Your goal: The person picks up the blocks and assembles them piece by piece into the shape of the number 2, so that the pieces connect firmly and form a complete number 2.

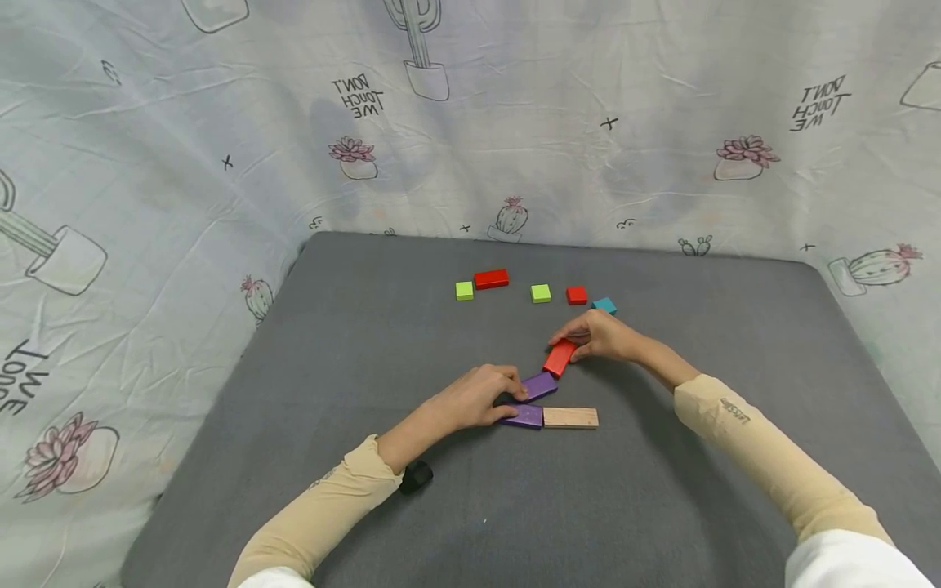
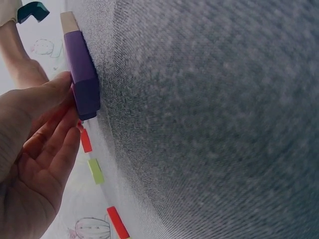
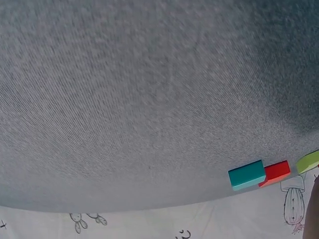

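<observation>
My left hand (image 1: 478, 398) bends over two purple blocks at the middle of the grey table. Its fingertips touch the left end of the far purple block (image 1: 540, 385), and the thumb rests on the near purple block (image 1: 524, 417). End to end with the near one lies a plain wooden block (image 1: 571, 418). In the left wrist view the thumb lies against the purple block (image 2: 82, 64). Ahead, my right hand (image 1: 601, 336) pinches a red block (image 1: 560, 358) between thumb and fingers, its near end beside the far purple block.
Farther back lie a red block (image 1: 491, 279), two lime blocks (image 1: 465, 291) (image 1: 540, 293), a smaller red block (image 1: 577, 296) and a teal block (image 1: 604, 305), the last just behind my right hand. A patterned cloth (image 1: 544, 122) hangs behind the grey table (image 1: 353, 327).
</observation>
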Tool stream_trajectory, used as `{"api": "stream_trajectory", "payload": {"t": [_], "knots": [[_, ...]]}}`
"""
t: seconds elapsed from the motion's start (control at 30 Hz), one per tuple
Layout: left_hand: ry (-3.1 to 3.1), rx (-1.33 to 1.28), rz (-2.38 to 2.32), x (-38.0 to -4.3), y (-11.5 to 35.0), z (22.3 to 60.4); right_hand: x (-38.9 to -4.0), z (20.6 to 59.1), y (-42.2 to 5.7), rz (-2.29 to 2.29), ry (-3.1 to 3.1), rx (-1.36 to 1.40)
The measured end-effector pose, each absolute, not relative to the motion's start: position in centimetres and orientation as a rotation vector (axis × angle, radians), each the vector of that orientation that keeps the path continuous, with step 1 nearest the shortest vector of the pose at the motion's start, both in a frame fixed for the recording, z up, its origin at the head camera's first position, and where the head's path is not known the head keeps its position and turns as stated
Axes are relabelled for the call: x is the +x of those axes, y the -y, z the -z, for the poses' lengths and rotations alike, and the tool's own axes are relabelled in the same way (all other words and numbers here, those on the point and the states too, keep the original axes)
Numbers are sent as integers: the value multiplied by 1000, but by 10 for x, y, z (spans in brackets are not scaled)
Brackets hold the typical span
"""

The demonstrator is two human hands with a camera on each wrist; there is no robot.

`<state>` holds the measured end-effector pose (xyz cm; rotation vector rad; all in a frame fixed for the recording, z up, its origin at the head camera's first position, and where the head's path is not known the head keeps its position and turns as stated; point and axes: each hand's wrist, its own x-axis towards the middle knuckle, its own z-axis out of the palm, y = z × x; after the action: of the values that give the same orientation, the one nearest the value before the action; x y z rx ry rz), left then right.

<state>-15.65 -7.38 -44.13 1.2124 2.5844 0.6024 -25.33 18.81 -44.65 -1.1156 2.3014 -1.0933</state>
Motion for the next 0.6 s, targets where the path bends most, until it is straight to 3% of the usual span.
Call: {"api": "stream_trajectory", "payload": {"t": [0.6], "knots": [[-2604, 1226, -606, -155, 74, 444, -255, 450, -185, 1069, -2301, -1128]]}}
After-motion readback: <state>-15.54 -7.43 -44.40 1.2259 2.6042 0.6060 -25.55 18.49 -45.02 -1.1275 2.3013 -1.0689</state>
